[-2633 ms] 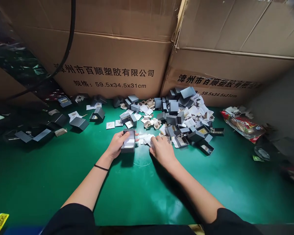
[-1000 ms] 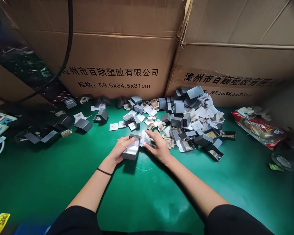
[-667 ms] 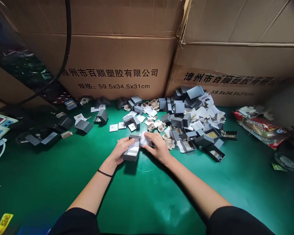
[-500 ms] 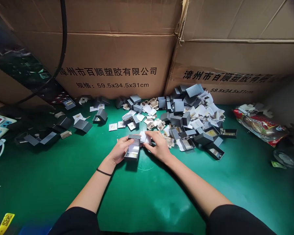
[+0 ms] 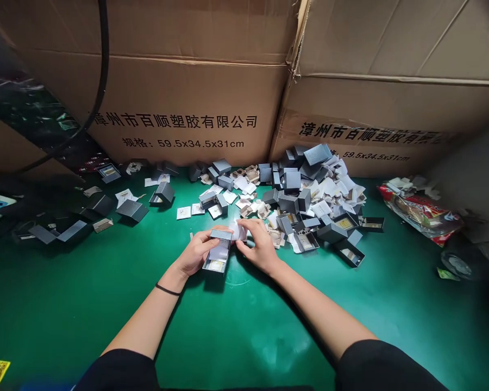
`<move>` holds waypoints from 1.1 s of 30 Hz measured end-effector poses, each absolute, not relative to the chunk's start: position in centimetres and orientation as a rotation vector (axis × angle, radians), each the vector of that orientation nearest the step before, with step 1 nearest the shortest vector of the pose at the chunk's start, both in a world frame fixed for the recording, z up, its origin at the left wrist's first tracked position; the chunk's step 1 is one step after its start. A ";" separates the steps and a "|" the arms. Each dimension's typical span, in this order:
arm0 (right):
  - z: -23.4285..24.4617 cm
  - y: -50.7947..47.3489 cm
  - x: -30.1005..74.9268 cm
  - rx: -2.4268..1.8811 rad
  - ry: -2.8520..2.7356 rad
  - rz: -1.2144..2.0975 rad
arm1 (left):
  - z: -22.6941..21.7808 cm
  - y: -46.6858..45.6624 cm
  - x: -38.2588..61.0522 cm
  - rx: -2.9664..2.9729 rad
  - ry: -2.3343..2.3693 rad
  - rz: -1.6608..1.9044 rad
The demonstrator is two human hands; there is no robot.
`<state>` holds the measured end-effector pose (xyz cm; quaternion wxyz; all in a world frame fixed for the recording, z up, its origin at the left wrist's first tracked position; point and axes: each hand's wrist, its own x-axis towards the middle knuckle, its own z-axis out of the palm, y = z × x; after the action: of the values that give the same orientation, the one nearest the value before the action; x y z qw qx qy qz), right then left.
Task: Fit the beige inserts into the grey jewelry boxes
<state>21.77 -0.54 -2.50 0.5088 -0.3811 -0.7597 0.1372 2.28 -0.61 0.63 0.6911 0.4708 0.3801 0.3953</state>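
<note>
My left hand point(image 5: 196, 252) grips a small grey box point(image 5: 217, 256) by its left side; the box lies open on the green table point(image 5: 106, 293) and shows a pale lining. My right hand point(image 5: 259, 247) is closed in a pinch on a small white card point(image 5: 239, 230) at the box's far right corner. Both hands meet in the middle of the table. Just behind and to the right lies a heap of grey boxes and white cards point(image 5: 309, 190).
Two big cardboard cartons point(image 5: 187, 92) point(image 5: 391, 108) stand along the back. Loose grey boxes and lids point(image 5: 130, 209) lie scattered at the left. A red plastic bag point(image 5: 419, 209) sits at the right. A black cable point(image 5: 101, 65) hangs at upper left.
My right hand left the card pile and came over to the box with a white card. The left hand drew the box slightly nearer and kept hold of it.
</note>
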 end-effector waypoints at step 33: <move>-3.3 -0.4 22.2 -1.051 -1.808 0.434 | 0.1 -0.8 3.5 0.607 0.851 0.895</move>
<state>22.15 -0.36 -3.29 0.4820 -0.4310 -0.7418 0.1779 3.53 -0.80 0.09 0.7723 0.2802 0.3928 0.4132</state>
